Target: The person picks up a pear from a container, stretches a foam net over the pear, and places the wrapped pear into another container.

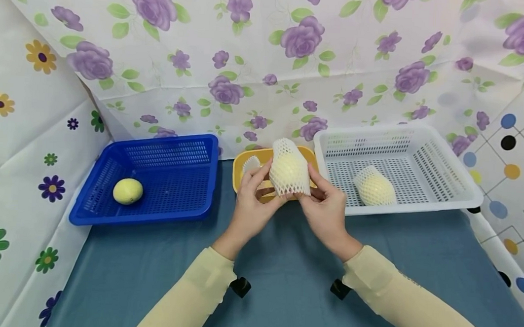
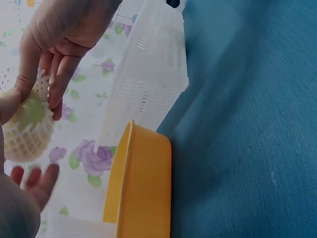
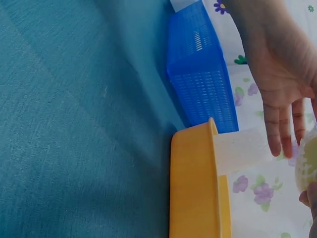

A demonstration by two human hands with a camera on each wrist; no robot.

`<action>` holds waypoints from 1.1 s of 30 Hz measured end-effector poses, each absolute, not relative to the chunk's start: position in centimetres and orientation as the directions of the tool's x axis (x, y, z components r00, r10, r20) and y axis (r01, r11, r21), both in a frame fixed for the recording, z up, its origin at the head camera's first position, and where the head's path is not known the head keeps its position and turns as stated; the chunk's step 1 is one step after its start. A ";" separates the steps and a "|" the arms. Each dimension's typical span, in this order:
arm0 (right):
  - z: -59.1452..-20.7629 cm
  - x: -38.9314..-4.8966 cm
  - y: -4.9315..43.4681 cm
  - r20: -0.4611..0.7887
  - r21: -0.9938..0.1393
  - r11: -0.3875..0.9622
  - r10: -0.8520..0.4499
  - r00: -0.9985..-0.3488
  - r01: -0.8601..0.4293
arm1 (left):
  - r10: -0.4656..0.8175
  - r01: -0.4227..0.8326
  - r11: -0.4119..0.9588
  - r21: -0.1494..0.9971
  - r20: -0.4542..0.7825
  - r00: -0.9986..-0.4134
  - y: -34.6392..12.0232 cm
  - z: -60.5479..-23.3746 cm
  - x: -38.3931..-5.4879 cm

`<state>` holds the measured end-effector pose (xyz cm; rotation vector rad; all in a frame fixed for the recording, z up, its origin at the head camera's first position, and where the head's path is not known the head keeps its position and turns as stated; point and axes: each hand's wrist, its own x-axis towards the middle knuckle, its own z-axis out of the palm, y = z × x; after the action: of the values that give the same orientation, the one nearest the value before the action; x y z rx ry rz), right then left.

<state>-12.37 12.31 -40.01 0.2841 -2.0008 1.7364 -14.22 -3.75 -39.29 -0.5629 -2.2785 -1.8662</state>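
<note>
A yellow fruit in a white foam net sleeve (image 1: 290, 170) is held up between both hands, above the yellow container. The left hand (image 1: 248, 209) holds its left side with thumb and forefinger; its other fingers look fairly straight in the right wrist view. On the other side, the right hand (image 1: 326, 214) pinches the net's lower edge with thumb and fingers. Greenish-yellow skin shows through the net's open end in the left wrist view. Behind the hands stands the yellow container (image 1: 239, 169), with a white foam net (image 1: 250, 164) at its left.
A blue basket (image 1: 209, 180) at left holds one bare yellow fruit (image 1: 128, 191). The white basket (image 1: 437, 205) at right contains another netted fruit (image 1: 375, 187). Flowered cloth (image 1: 197, 41) hangs behind, and a blue-green cloth (image 1: 282, 283) covers the table.
</note>
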 end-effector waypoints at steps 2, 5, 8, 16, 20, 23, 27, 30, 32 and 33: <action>-40.1 -12.3 12.2 0.506 -0.858 0.195 0.161 -0.847 -0.475 | 0.195 0.369 0.133 0.920 0.341 -0.920 -3.7 -39.3 -14.3; -40.3 -12.1 12.1 0.522 -0.850 0.185 0.174 -0.835 -0.493 | 0.201 0.367 0.070 0.928 0.347 -0.916 -3.8 -39.4 -14.4; -40.3 -12.2 12.1 0.513 -0.856 0.165 0.153 -0.845 -0.489 | 0.181 0.375 0.046 0.926 0.361 -0.915 -3.7 -39.6 -14.4; -39.8 -12.2 12.0 0.436 -0.882 0.235 0.081 -0.896 -0.408 | 0.048 0.521 0.146 0.841 0.521 -0.853 -3.6 -39.7 -14.0; -39.6 -12.2 11.9 0.438 -0.883 0.241 0.111 -0.892 -0.403 | 0.012 0.588 0.166 0.792 0.594 -0.804 -3.5 -39.9 -13.7; -39.6 -12.2 11.8 0.459 -0.872 0.261 0.138 -0.878 -0.415 | -0.002 0.615 0.166 0.771 0.624 -0.781 -3.5 -40.0 -13.7; -39.7 -12.4 11.8 0.502 -0.848 0.285 0.166 -0.849 -0.446 | -0.001 0.638 0.157 0.754 0.646 -0.764 -3.6 -40.0 -13.9; -39.7 -12.6 11.9 0.532 -0.833 0.281 0.171 -0.829 -0.477 | 0.017 0.634 0.106 0.766 0.636 -0.771 -3.7 -40.0 -13.9; -39.8 -12.6 11.9 0.547 -0.826 0.271 0.170 -0.820 -0.495 | 0.042 0.615 0.049 0.787 0.614 -0.788 -3.8 -40.1 -13.9; -39.8 -12.6 12.0 0.553 -0.822 0.267 0.167 -0.816 -0.502 | 0.061 0.602 0.016 0.799 0.600 -0.798 -3.8 -40.1 -13.9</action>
<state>-12.61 11.98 -39.80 0.3016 -1.9948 1.5935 -13.89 -3.85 -40.11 -0.6764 -1.9022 -1.8345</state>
